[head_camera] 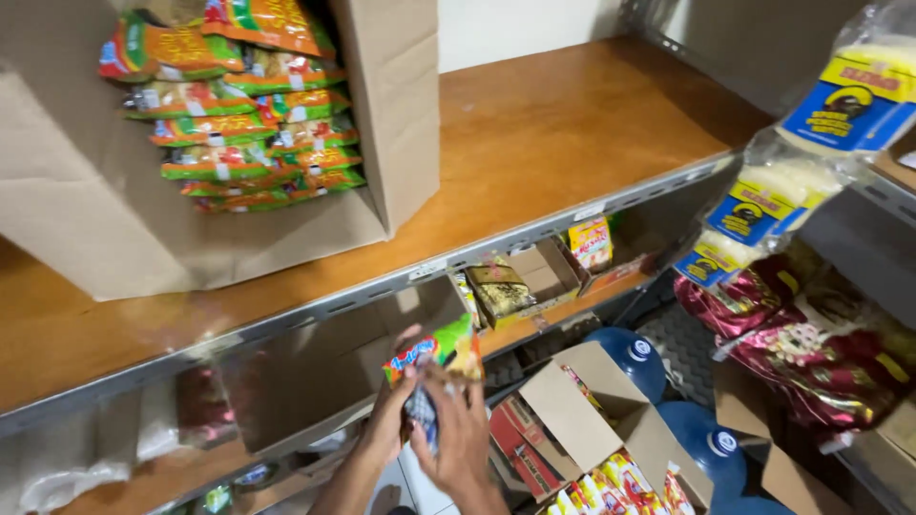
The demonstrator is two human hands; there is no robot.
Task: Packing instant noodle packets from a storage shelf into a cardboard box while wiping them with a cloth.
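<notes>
Fingers (434,405) of both hands close around one small snack packet (434,353), green, red and yellow; the left hand (389,420) grips it from the left and beneath, the right hand (460,441) wraps its lower end, so neither is open; the packet's long axis tilts up to the right, its free end rising above the fingertips; it sits below the front edge of the wooden shelf (534,143); on that shelf, up and left of the packet, a cardboard box (86,210) lies on its side with stacked packets (248,124) of like colours; the left hand is nearer to it.
</notes>
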